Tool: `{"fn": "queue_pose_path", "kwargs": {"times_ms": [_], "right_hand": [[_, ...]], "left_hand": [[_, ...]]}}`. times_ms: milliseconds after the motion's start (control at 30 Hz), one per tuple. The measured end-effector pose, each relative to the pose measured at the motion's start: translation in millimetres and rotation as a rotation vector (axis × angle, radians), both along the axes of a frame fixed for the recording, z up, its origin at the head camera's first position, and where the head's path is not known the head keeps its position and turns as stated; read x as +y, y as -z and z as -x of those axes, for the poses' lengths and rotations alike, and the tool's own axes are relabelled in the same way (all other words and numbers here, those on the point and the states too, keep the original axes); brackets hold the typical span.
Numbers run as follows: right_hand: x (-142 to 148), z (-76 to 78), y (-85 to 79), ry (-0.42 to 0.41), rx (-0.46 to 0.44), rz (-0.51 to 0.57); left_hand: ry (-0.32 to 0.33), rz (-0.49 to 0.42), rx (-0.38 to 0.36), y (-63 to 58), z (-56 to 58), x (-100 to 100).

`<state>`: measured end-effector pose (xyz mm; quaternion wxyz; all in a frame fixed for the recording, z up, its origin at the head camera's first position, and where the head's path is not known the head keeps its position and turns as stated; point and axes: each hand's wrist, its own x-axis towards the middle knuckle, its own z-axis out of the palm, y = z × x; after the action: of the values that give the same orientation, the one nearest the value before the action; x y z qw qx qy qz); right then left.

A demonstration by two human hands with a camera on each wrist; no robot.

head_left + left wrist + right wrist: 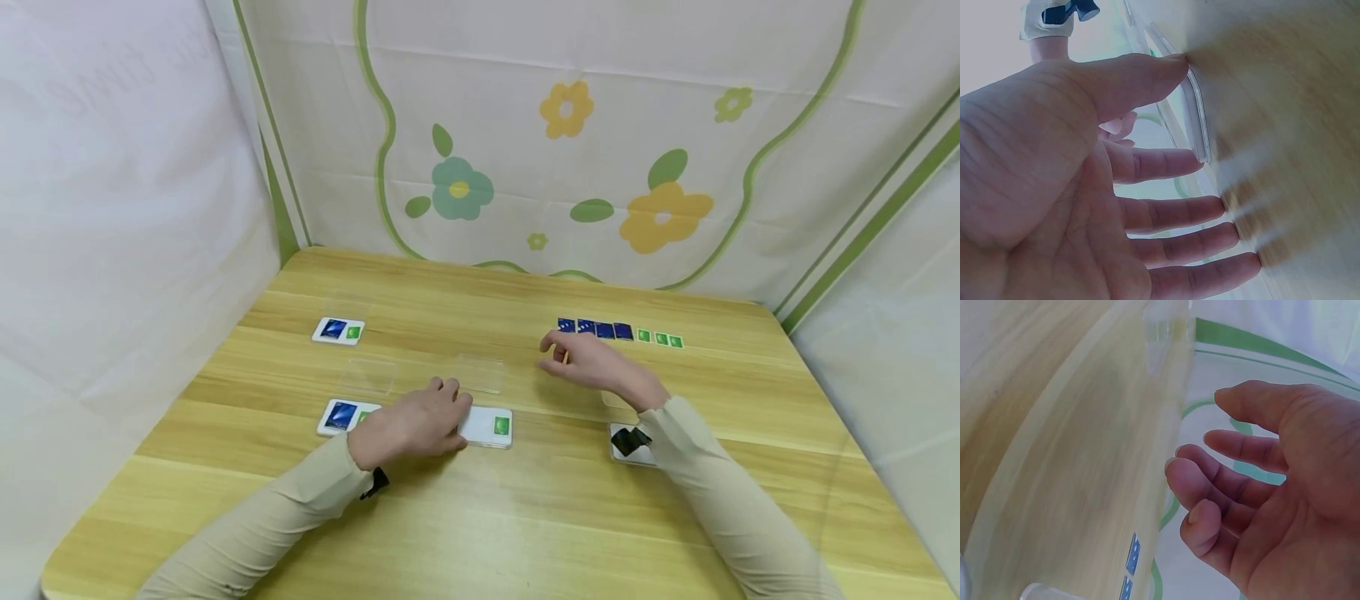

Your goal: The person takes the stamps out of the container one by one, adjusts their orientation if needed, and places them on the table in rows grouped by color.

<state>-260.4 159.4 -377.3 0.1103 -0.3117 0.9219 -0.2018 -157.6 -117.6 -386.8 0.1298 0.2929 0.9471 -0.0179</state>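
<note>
My left hand [416,421] holds a flat white case [480,426] with rounded corners on the table, thumb and index finger at its edges. Toward the case's right end lies a small green rectangle [502,426]; my fingers cover its left end. In the left wrist view the case's clear rim [1200,119] runs between thumb and index finger, while the other fingertips reach down to the tabletop. My right hand [588,360], loosely curled and holding nothing, hovers just before a row of small dark blue cards [623,332] and several small green cards [662,339].
Two similar cases with blue and green cards lie at left, one farther back [326,335], one nearer [328,417] and partly behind my left hand. Clear lids [482,374] lie behind the cases. Under my right forearm sits a case with a crumpled black piece [628,440]. Fabric walls [495,100] enclose the table.
</note>
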Motion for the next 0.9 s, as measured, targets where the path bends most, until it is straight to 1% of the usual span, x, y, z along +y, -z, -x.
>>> {"fn": "queue_pose_path", "kwargs": {"times_ms": [167, 600, 900], "right_hand": [[-1.9, -3.1, -0.6, -0.01, 0.008, 0.005], [-9.1, -17.5, -2.2, -0.011, -0.023, 0.047], [-12.1, -25.6, 0.3, -0.032, 0.001, 0.055]], "left_hand": [[0.001, 0.003, 0.001, -1.6, 0.8, -0.5], [-0.002, 0.002, -0.005, -2.6, 0.6, -0.1], [-0.006, -0.006, -0.011, -1.5, 1.1, -0.5]]}}
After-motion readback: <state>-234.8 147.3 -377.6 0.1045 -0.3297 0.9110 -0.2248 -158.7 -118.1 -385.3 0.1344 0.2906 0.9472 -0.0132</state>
